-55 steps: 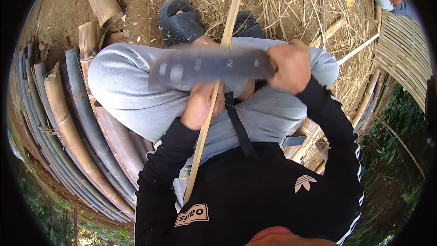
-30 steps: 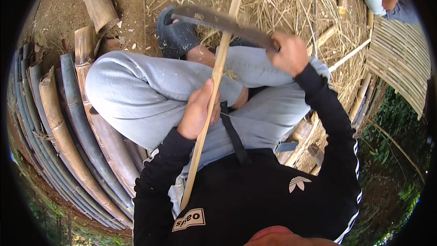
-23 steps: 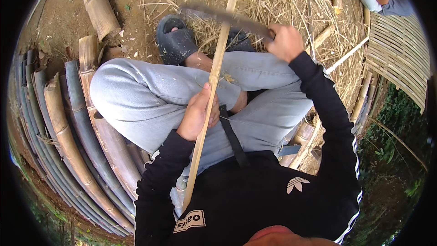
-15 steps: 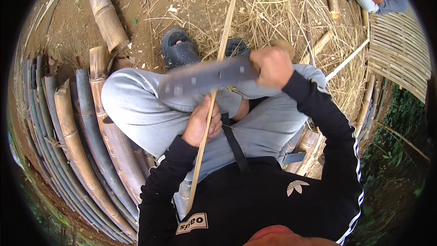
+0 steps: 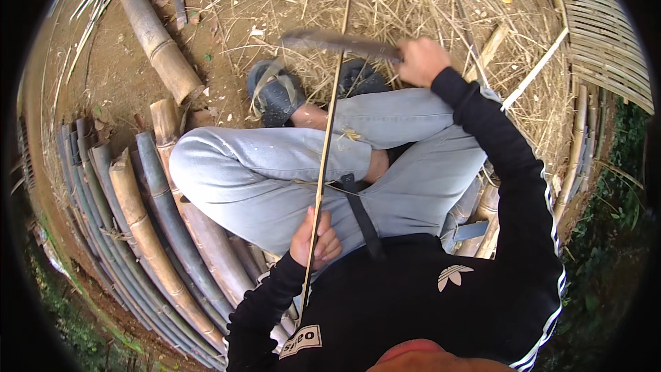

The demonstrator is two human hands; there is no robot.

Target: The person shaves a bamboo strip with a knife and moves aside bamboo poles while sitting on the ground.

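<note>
Strawy ground (image 5: 231, 45) lies beyond my left fingers (image 5: 329, 244), clasping a bamboo strip (image 5: 326, 155), seemingly for steadiness; my right fingers (image 5: 411, 52) grip a knife (image 5: 368, 45).

Daylight fell on brown earth (image 5: 233, 15) strewn with pale straw (image 5: 423, 10). Bamboo poles (image 5: 142, 224) lay in a row at left, a slatted bamboo panel (image 5: 609, 36) at upper right, with green foliage (image 5: 620, 210) below it.

A motion-blurred dark blade (image 5: 359, 45) crosses a thin, slanting bamboo strip (image 5: 326, 148).
</note>
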